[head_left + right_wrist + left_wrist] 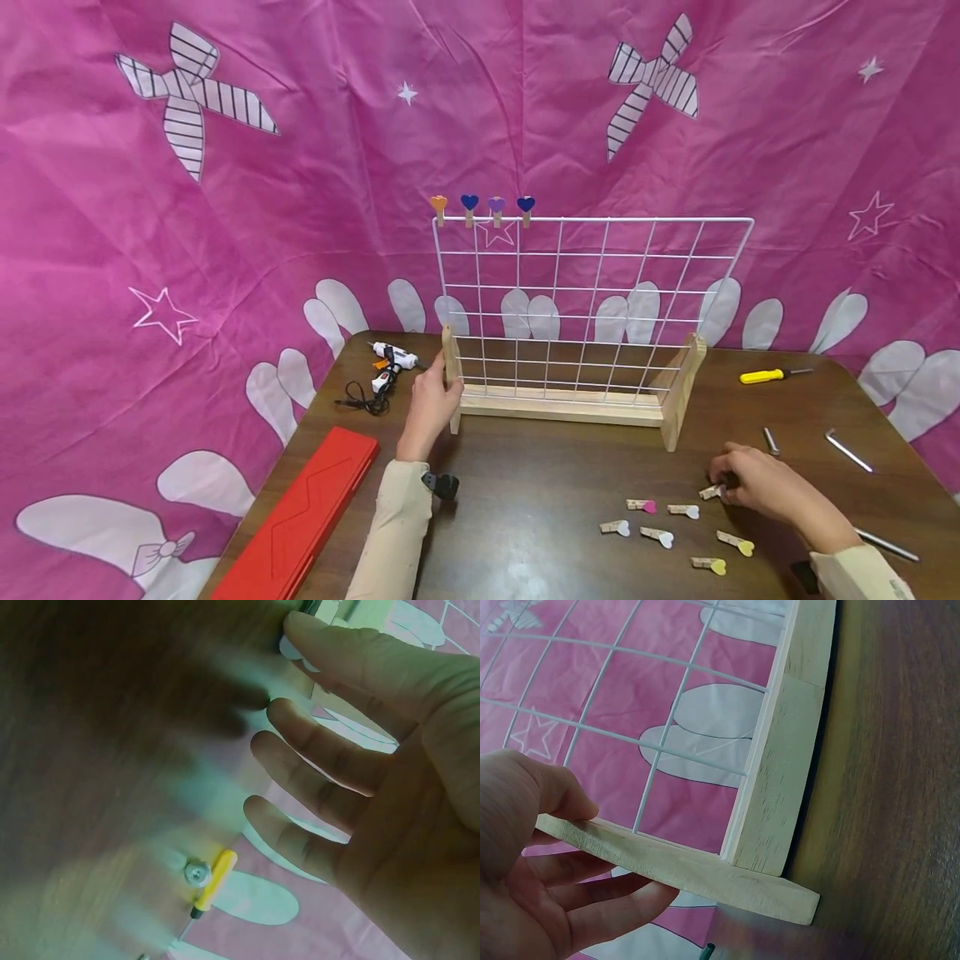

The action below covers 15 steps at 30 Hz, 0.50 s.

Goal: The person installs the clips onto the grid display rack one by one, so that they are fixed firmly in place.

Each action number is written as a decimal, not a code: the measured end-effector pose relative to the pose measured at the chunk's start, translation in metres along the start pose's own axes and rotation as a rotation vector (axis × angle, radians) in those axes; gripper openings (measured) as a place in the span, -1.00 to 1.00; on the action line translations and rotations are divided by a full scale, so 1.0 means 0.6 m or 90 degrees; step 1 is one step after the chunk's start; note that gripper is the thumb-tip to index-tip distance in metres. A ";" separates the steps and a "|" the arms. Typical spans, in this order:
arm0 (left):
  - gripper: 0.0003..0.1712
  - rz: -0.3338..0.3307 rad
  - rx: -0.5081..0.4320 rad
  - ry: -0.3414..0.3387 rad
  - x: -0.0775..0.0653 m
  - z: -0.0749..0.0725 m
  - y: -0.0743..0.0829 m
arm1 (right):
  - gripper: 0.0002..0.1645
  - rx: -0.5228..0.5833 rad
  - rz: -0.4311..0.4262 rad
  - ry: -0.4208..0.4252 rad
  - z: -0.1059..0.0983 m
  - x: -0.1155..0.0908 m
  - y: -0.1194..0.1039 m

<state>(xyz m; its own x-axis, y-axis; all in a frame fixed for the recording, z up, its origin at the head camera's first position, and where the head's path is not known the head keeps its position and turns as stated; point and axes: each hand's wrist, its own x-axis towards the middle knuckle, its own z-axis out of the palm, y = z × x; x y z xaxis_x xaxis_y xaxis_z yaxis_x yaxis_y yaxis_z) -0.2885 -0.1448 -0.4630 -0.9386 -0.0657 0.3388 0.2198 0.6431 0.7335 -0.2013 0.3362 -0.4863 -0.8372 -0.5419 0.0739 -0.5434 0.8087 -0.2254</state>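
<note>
A white wire grid (592, 220) stands in a wooden base (562, 411). My left hand (431, 404) grips the base's left wooden upright (705, 870), thumb on one face and fingers behind. Down at the table's right, the thumb and fingertips of my right hand (768, 485) pinch a small wooden clothespin (710, 492); its white heart (289, 648) peeks out beside the thumb in the right wrist view. Around it lie several more heart clothespins, among them a pink one (641, 506), a white one (657, 537) and a yellow one (708, 566).
Several heart clothespins, including an orange one (439, 208), sit clipped along the grid's top left. A glue gun (395, 356) with its cord and a red case (300, 517) lie at left. A yellow screwdriver (763, 377), a hex key (849, 452) and a metal rod (887, 545) lie at right.
</note>
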 end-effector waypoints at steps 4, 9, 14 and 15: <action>-0.32 -0.001 0.000 0.000 0.000 0.001 -0.001 | -0.65 0.015 0.009 -0.003 -0.004 -0.002 -0.005; -0.32 0.004 0.002 0.006 0.002 0.001 0.000 | -0.65 0.065 0.013 0.000 -0.025 0.002 -0.019; -0.32 0.007 0.006 0.008 0.001 0.001 -0.001 | -0.64 0.114 -0.075 0.108 -0.067 0.015 -0.050; -0.32 0.006 0.006 0.006 0.001 0.001 -0.002 | -0.64 0.123 -0.101 0.135 -0.076 0.018 -0.059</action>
<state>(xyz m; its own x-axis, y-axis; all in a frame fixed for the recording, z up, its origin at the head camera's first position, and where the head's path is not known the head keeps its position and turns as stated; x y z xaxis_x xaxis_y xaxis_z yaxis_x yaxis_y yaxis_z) -0.2893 -0.1449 -0.4639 -0.9338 -0.0665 0.3517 0.2267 0.6504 0.7250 -0.1941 0.3120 -0.4330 -0.7488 -0.5807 0.3195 -0.6627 0.6487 -0.3742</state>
